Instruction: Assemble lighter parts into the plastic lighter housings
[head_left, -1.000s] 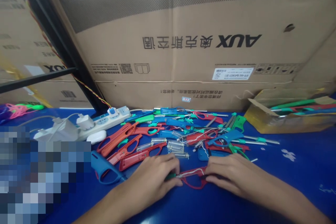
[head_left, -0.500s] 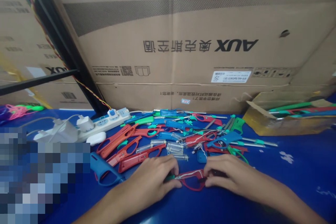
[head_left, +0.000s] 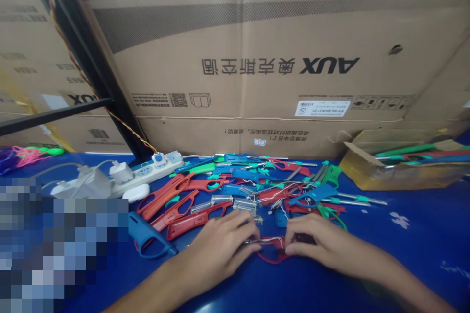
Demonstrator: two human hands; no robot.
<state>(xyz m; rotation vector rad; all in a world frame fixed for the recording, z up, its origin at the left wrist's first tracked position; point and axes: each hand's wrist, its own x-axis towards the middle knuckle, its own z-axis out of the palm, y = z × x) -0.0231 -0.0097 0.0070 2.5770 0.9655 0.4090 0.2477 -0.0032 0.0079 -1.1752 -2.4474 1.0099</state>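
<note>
A red lighter casing (head_left: 270, 256) with a white wire along its top lies between my hands, low in the centre of the head view. My left hand (head_left: 233, 242) pinches its left end, where a thin metal piece shows at the fingertips. On the right end, my right hand (head_left: 312, 239) is closed, with a dark part (head_left: 305, 238) beside its fingers. Just behind are clear small tubes (head_left: 244, 205), red casing halves (head_left: 198, 217) and a blue casing (head_left: 317, 195) with loose white wires. A blue handle (head_left: 150, 237) rests left of my left forearm.
A white power strip (head_left: 147, 172) with plugged-in adapters stands at the back left. An open carton (head_left: 396, 173) of lighter parts is at the right. Large cardboard (head_left: 257, 24) rises behind the blue table (head_left: 404, 244). Pink and green cords (head_left: 29, 155) lie far left.
My left hand has shifted slightly right along the red casing, and the green piece at its fingertips is no longer visible. My right hand stays at the casing's right end.
</note>
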